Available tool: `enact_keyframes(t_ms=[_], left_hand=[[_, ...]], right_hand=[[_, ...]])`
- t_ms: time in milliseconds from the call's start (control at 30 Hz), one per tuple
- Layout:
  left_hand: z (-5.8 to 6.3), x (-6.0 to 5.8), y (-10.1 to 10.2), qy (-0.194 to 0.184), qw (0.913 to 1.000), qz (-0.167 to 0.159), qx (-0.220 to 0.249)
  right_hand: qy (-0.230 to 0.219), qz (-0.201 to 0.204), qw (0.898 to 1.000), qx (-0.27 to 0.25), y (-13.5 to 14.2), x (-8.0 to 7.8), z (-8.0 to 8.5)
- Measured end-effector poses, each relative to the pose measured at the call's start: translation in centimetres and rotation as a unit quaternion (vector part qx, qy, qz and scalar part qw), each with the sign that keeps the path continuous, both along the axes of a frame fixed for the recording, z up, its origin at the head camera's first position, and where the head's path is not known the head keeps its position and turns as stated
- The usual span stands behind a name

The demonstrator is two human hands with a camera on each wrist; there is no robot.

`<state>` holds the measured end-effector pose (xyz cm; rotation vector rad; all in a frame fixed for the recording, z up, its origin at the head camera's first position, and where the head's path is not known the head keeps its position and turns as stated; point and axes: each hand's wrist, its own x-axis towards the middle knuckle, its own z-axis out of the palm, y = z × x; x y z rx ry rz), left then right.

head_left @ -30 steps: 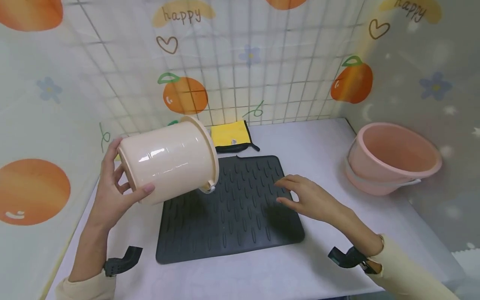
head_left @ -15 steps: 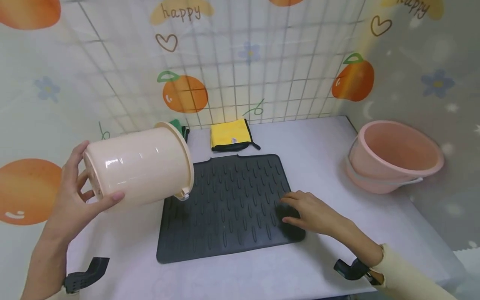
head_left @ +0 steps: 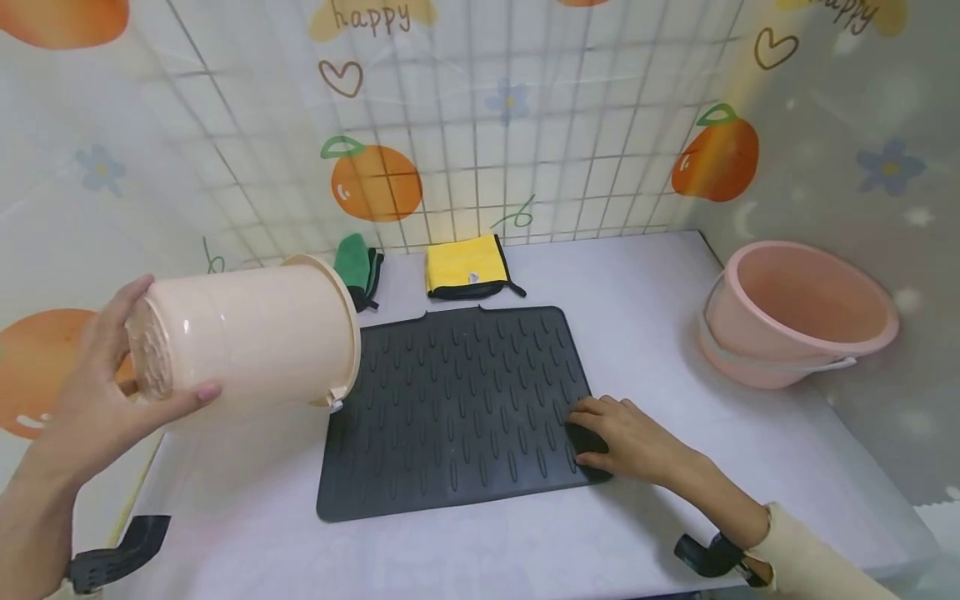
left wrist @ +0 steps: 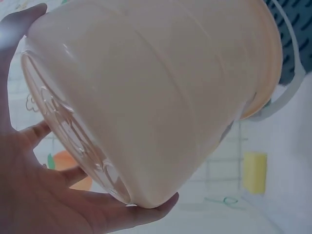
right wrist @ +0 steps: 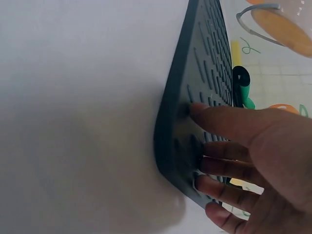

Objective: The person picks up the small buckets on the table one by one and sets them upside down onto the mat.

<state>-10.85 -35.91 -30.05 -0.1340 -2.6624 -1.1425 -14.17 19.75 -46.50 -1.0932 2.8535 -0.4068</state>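
Observation:
A cream plastic bucket (head_left: 247,333) is held on its side above the left part of the table, its mouth turned right. My left hand (head_left: 90,379) grips it round the base, thumb on the near side and fingers behind; the left wrist view shows its moulded bottom (left wrist: 73,129). Below and to the right lies a dark grey rubber mat (head_left: 457,400) with raised oval ridges. At its right front corner, my right hand (head_left: 626,437) has its fingertips on or just over the mat, fingers loosely bent and holding nothing.
A pink bucket (head_left: 750,350) with a grey handle stands at the right side of the table (head_left: 480,550). Behind the mat lie a folded yellow cloth (head_left: 467,262) and a green cloth (head_left: 352,260), both black-edged. A patterned curtain hangs over a wire grid at the back.
My left hand has carried the cream bucket left, off the mat, uncovering the green cloth. My right hand has come down and slightly right to the mat's front corner.

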Motion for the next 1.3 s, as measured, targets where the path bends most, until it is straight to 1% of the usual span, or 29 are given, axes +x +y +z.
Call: enact_keyframes(t_ms=[133, 200, 267, 333, 400, 633, 800, 1067, 1167, 1300], left_hand=[[1.0, -0.2, -0.5, -0.003, 0.9985, 0.012, -0.053], [1.5, -0.4, -0.5, -0.002, 0.9960, 0.018, -0.088], [1.8, -0.8, -0.3, -0.007, 0.9922, 0.017, -0.123], [2.0, -1.3, 0.1, -0.017, 0.9890, 0.013, -0.147], [1.9, -1.6, 0.5, -0.030, 0.9867, 0.008, -0.159], [1.0, -2.5, 1.9, -0.054, 0.9891, -0.031, -0.134], [0.5, -3.2, 3.0, -0.064, 0.9869, -0.045, -0.141], [-0.9, -4.8, 4.7, -0.049, 0.9874, -0.070, -0.133], [-1.3, -5.4, 5.3, -0.060, 0.9859, -0.076, -0.137], [-1.5, -6.1, 6.1, -0.070, 0.9822, -0.080, -0.155]], right_hand=[[0.000, -0.006, 1.000, -0.002, 0.1, 0.1, -0.2], [-0.002, -0.008, 1.000, -0.003, 0.1, 0.1, -0.3], [-0.005, -0.008, 1.000, -0.006, 0.2, 0.1, -0.3], [-0.008, -0.010, 1.000, -0.009, 0.2, 0.1, -0.4], [-0.012, -0.011, 1.000, -0.013, 0.3, 0.1, -0.4], [-0.022, -0.009, 1.000, -0.020, 0.3, 0.1, -0.4], [-0.030, -0.010, 0.999, -0.024, 0.4, 0.1, -0.5], [-0.041, -0.002, 0.998, -0.040, 0.4, 0.1, -0.6], [-0.051, -0.003, 0.998, -0.047, 0.3, 0.1, -0.6], [-0.059, -0.007, 0.997, -0.051, 0.2, 0.1, -0.7]])
